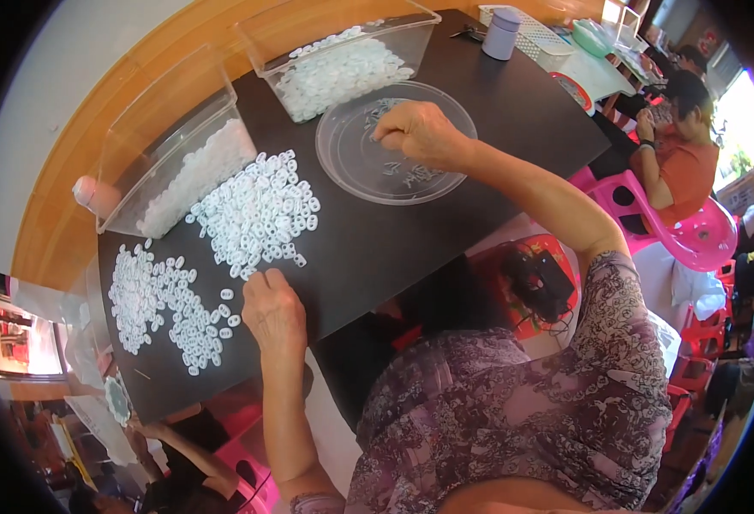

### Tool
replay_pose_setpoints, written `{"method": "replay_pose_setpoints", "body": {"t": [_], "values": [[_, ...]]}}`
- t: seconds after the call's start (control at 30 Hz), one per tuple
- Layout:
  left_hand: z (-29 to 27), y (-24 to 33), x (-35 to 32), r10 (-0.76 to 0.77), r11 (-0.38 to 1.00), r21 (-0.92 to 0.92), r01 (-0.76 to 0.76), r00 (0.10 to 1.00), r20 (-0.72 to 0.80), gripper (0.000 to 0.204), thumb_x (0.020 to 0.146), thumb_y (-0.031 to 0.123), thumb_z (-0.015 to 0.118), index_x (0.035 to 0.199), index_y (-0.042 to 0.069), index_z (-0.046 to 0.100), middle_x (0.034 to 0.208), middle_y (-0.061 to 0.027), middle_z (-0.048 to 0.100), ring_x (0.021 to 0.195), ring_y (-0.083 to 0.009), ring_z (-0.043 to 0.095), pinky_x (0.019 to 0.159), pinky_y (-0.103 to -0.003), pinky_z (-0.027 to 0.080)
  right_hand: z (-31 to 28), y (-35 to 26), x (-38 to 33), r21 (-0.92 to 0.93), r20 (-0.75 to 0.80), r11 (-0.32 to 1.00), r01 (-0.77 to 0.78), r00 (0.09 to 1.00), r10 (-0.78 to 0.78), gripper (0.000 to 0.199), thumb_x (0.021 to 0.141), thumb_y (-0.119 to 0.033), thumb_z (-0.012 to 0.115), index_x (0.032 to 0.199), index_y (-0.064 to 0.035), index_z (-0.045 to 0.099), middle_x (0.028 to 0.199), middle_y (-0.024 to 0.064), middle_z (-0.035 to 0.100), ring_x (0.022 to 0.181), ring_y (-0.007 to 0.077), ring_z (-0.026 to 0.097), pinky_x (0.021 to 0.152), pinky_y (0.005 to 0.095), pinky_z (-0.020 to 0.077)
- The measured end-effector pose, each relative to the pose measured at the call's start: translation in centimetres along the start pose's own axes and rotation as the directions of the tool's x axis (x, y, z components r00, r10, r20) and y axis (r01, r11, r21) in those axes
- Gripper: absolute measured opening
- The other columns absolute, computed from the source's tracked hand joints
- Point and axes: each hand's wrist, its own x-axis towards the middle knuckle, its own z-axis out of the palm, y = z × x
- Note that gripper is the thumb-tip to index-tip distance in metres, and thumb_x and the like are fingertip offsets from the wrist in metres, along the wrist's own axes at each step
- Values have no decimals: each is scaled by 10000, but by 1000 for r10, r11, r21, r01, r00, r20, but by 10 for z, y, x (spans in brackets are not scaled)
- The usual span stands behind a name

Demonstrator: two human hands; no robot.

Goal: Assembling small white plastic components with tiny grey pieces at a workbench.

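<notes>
My right hand (424, 135) is over a round clear plastic tray (334, 167), its fingers pinched together. Whatever lies between those fingertips is too small to make out. Small grey metal pieces (420, 176) are scattered in the tray. My left hand (272, 310) rests by the table's near edge with fingers curled, and what it holds, if anything, is hidden. Just beyond it lies a heap of small white plastic pieces (257, 210) with dark holes. To its left spreads a second pile of white oval pieces (137, 295).
Two clear bins, one at the left (167, 111) and one at the back (261, 60), hold more white pieces. A lavender canister (501, 34) stands at the far right of the dark table (368, 265). People sit on pink chairs at right and lower left.
</notes>
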Motion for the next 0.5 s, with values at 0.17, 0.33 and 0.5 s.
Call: {"method": "replay_pose_setpoints", "body": {"t": [0.17, 0.33, 0.5], "values": [[-3, -5, -3, 21, 999, 45, -22, 1000, 21, 99, 725, 7, 572, 745, 31, 477, 766, -124, 458, 738, -299, 530, 582, -398, 465, 5, 6, -17, -31, 22, 995, 93, 995, -92, 31, 683, -86, 601, 677, -72, 629, 656, 130, 587, 665, 339, 571, 584, 443, 430], [-12, -6, -6, -19, 992, -127, 19, 1000, -2, 107, 751, -24, 599, 854, -13, 569, 788, -147, 505, 711, -322, 536, 604, -408, 437, 13, 9, -22, -162, 132, 980, 116, 987, -95, 17, 705, -101, 621, 713, -90, 632, 702, 91, 556, 749, 283, 546, 663, 390, 427], [-21, -1, -15, -131, 955, -268, 124, 991, -7, 158, 765, -36, 593, 922, -19, 582, 813, -146, 540, 713, -322, 543, 608, -383, 438, 13, 12, -20, -258, 160, 961, 103, 985, -63, 37, 706, -128, 623, 704, -91, 620, 726, 89, 538, 772, 288, 539, 669, 388, 426]]}}
